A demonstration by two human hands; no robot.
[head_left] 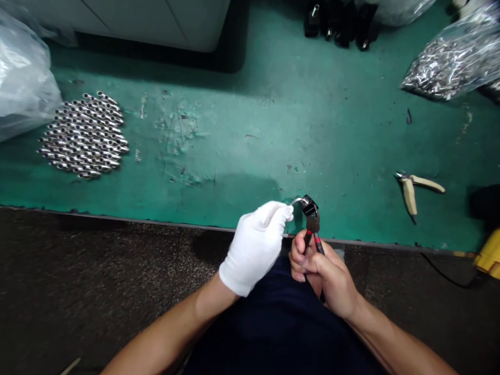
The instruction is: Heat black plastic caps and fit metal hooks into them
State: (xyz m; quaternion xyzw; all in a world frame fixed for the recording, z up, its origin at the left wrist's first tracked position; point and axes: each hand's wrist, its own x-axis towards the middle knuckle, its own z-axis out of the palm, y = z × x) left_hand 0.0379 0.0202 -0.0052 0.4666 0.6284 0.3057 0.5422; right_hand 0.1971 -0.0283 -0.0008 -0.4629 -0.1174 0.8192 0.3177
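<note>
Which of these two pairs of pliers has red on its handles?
The pliers gripped in the bare right hand, with black-and-red handles; the other pliers lie on the green mat and have cream handles.

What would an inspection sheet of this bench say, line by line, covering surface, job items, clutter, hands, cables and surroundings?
Surface: green mat, scuffed and scratched.
Job items: red-handled pliers clamp the end of a bent metal tube.
Clutter: tube pile, bagged metal parts, clear bag, beige-handled pliers, black items.
Hands: gloved left hand holds the tube; bare right hand grips the pliers.
Cables: black cable near a yellow object.
Surroundings: white cabinet, dark speckled floor.
</note>
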